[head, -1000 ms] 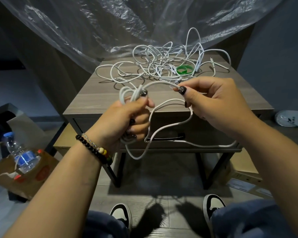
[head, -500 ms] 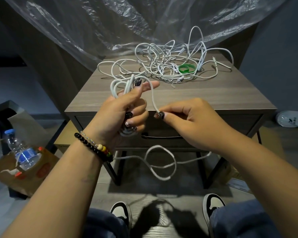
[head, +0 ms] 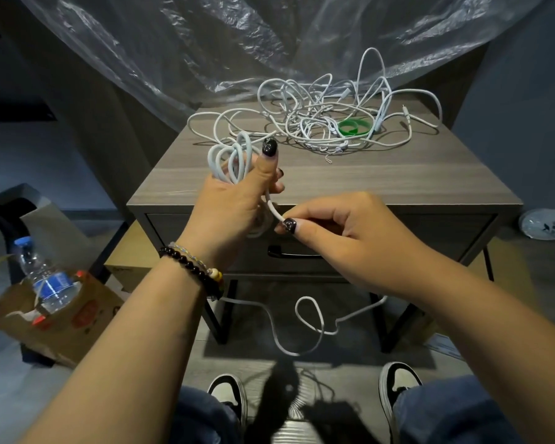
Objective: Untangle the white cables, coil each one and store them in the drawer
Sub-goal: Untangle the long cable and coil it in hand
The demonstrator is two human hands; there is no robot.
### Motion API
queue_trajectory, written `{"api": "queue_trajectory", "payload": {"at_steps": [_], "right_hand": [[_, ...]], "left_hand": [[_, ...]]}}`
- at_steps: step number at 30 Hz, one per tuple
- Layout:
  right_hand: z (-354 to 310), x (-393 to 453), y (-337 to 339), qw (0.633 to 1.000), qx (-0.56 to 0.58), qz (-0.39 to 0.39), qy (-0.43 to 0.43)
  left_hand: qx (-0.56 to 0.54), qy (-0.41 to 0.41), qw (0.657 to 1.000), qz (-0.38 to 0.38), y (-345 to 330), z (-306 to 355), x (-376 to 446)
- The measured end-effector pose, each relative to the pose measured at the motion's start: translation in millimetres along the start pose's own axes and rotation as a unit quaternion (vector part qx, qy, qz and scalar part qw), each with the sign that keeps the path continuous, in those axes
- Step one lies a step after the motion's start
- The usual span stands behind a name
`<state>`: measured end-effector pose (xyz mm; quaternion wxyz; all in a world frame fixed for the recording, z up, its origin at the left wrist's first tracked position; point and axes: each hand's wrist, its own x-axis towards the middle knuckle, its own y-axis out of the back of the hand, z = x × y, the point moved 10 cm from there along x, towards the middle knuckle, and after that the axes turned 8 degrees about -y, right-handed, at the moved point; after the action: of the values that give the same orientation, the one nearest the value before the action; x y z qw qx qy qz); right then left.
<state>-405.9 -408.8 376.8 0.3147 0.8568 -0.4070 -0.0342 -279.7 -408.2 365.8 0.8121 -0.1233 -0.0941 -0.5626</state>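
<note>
My left hand (head: 234,200) grips a partly wound white cable coil (head: 229,157), its loops standing up above the thumb. My right hand (head: 340,232) pinches the same cable just right of the left hand, in front of the drawer. The cable's free tail (head: 308,325) hangs below both hands in loose loops toward the floor. A tangle of white cables (head: 321,120) lies on the back of the wooden nightstand (head: 398,181). The drawer (head: 430,232) is closed; its black handle (head: 289,253) shows under my hands.
A green ring (head: 354,127) lies among the tangled cables. Clear plastic sheeting (head: 237,43) hangs behind the nightstand. A paper bag with a water bottle (head: 45,283) sits on the floor at the left. My shoes (head: 228,395) are below.
My left hand has risen and turned, with more loops on the coil. My right hand moved left and down along the cable, close to the left hand. The tail has dropped lower.
</note>
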Motion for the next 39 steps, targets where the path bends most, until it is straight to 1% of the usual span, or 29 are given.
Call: {"api": "queue_trajectory", "payload": {"at_steps": [4,8,12,17,20,26,28,31,33,36,37,39], "right_hand": [[-5.3,-1.2,-1.6,1.000,0.014,0.000,0.010],[-5.7,-2.0,1.5,0.999,0.030,-0.011,-0.004],[-3.0,-2.1,6.9,0.999,0.034,-0.015,-0.016],[-0.6,-1.9,3.9,0.999,0.024,0.000,-0.022],[1.7,-0.8,-0.5,0.999,0.019,0.007,-0.025],[3.4,0.2,-4.4,0.999,0.012,0.030,-0.022],[3.4,0.2,-5.6,0.999,0.010,0.039,-0.021],[2.1,0.7,-9.2,0.999,0.025,0.028,-0.027],[1.3,1.0,-11.0,0.999,0.031,-0.001,-0.037],[5.9,1.3,-6.3,0.996,0.048,-0.046,-0.064],[9.0,1.8,-1.4,0.995,0.052,-0.047,-0.073],[14.2,2.7,7.4,0.995,0.051,-0.037,-0.083]], "left_hand": [[-0.130,0.038,0.991,0.007,-12.4,-3.8,-1.1],[-0.266,0.071,0.961,0.039,-9.8,-7.4,3.1],[-0.332,0.077,0.938,0.062,1.4,-7.6,7.9],[-0.364,0.087,0.927,0.019,-9.9,-6.8,4.8],[-0.348,0.091,0.933,-0.006,-14.6,-6.1,3.5],[-0.331,0.087,0.939,-0.003,-18.6,-4.0,2.0],[-0.309,0.085,0.947,0.014,-15.6,-4.7,1.4],[-0.268,0.074,0.957,0.086,0.1,-8.2,2.6],[-0.276,0.065,0.949,0.139,14.4,-8.9,4.8],[-0.315,0.056,0.925,0.204,35.6,-9.4,6.8],[-0.321,0.054,0.921,0.212,39.3,-9.4,7.0],[-0.326,0.058,0.922,0.203,38.5,-11.3,7.2]]}}
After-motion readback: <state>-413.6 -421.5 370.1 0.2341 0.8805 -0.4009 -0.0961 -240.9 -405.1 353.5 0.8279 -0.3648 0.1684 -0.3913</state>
